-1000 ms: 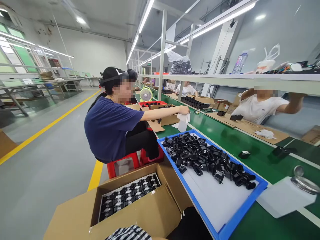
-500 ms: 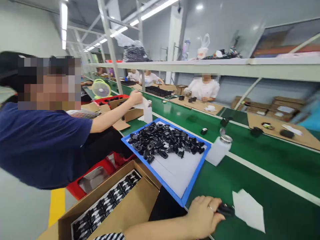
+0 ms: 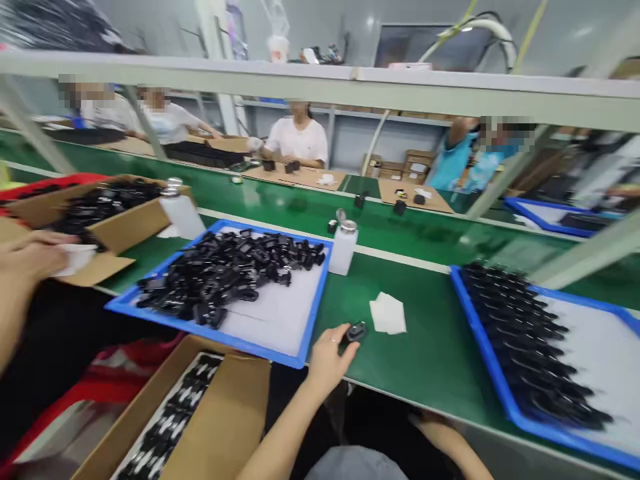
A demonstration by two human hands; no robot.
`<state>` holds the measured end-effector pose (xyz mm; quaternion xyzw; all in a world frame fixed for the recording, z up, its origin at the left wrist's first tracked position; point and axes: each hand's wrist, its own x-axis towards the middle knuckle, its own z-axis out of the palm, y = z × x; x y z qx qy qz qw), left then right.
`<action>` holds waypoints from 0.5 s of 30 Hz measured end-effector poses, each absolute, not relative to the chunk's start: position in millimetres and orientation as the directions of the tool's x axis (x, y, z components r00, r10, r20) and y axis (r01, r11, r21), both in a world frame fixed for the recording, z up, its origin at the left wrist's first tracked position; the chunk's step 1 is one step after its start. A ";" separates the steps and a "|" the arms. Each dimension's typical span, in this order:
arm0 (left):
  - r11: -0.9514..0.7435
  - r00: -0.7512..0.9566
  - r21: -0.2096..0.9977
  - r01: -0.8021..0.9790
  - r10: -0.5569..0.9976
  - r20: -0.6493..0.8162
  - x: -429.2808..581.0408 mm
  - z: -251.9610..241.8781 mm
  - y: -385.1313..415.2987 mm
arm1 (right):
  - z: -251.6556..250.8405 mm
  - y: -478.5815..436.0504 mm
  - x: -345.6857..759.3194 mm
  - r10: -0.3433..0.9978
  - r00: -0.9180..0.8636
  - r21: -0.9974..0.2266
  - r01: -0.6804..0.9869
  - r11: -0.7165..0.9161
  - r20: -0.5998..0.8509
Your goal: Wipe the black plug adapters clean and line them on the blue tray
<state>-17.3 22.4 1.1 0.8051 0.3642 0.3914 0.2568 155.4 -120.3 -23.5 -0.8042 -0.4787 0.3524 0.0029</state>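
My left hand (image 3: 329, 357) rests on the green belt (image 3: 430, 347), its fingers pinched on a small black part (image 3: 356, 331). A folded white wipe (image 3: 388, 313) lies just right of that part. Left of the hand is a blue tray (image 3: 210, 332) heaped with black parts (image 3: 225, 273). A white dispenser bottle (image 3: 343, 248) stands behind the tray's far right corner. My right forearm (image 3: 450, 441) shows below the table edge, and its fingers are hidden.
A second blue tray (image 3: 487, 373) of black parts sits to the right. An open cardboard box (image 3: 235, 407) of packed parts stands at lower left. A co-worker's hand (image 3: 30, 253) holds a white cloth at the left. Other people sit across the belt.
The view has swung right, bringing the second blue tray into sight. My left hand still holds the black part, now close to the white wipe.
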 end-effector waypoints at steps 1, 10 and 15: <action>-0.601 0.423 0.706 0.374 0.788 0.446 -17.2 -0.6 23.1 | -21.0 -120.7 154.1 0.753 0.290 -0.344 0.754 -0.560 -0.591; -0.534 0.378 0.769 0.352 0.832 0.405 -22.4 -4.0 28.2 | 68.5 -113.0 127.3 0.880 -0.194 -0.789 0.554 -0.266 -0.433; -0.545 0.381 0.758 0.358 0.827 0.414 -22.8 -3.5 27.0 | 106.6 -72.6 171.3 0.888 -0.256 -0.896 0.340 -0.286 -0.382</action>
